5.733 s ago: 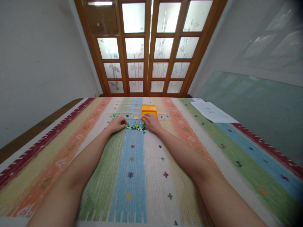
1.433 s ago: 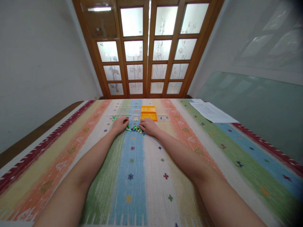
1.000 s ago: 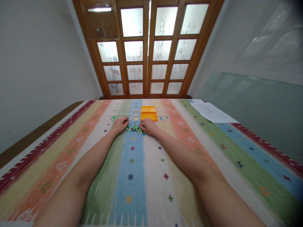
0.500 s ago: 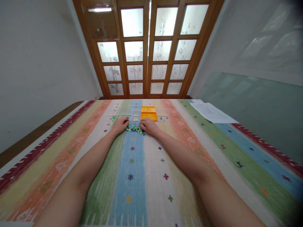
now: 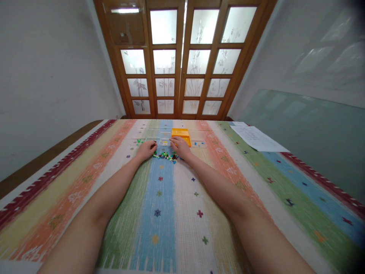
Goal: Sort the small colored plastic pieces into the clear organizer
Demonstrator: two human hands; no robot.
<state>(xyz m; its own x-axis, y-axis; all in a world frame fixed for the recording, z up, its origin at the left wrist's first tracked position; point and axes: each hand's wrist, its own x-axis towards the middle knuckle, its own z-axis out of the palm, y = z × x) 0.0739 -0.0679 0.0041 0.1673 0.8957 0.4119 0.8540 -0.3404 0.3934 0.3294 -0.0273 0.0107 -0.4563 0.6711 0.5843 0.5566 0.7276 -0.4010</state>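
Note:
A small heap of tiny coloured bricks point(image 5: 164, 155), green, white, blue and dark, lies on the striped tablecloth between my hands. My left hand point(image 5: 146, 150) rests at the heap's left edge, its fingers curled together; a dark bit shows by the fingertips, too small to name. My right hand point(image 5: 181, 148) is above the heap's right side, fingertips pinched beside the clear box with yellow pieces point(image 5: 164, 142). What it holds, if anything, is hidden. Directly behind this hand stands an open orange box point(image 5: 180, 132), partly covered by the fingers.
Green pieces point(image 5: 139, 141) lie in a clear box left of my left hand. Blue pieces point(image 5: 202, 143) sit in another clear box to the right. Printed paper sheets point(image 5: 258, 138) lie at the table's far right. Wooden glazed doors point(image 5: 179, 76) stand behind the table.
My right hand has lifted a little away from the heap toward the clear box with yellow pieces, uncovering more dark bricks. The left hand stays nearly in place. The view has shifted slightly.

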